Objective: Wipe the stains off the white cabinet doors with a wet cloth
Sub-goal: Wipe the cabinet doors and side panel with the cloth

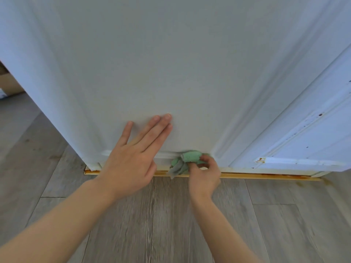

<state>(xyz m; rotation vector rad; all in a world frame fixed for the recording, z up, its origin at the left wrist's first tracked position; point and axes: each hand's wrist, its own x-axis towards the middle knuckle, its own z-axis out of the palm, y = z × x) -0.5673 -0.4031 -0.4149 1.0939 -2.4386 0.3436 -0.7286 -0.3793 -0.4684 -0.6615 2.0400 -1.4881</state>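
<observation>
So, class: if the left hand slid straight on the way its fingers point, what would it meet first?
Nothing new, it seems: the left hand lies flat on the white cabinet door, fingers pointing up-right over bare panel; depth is unclear.

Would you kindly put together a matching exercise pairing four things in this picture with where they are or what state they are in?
Things:
1. left hand
2. right hand
3. green cloth
4. orange-stained strip

States:
A. bunched against the door's bottom moulding
B. flat on the white door, fingers straight
C. running along the floor beneath the doors
D. pinching the cloth

Pairs: 1-B, 2-D, 3-A, 4-C
</observation>
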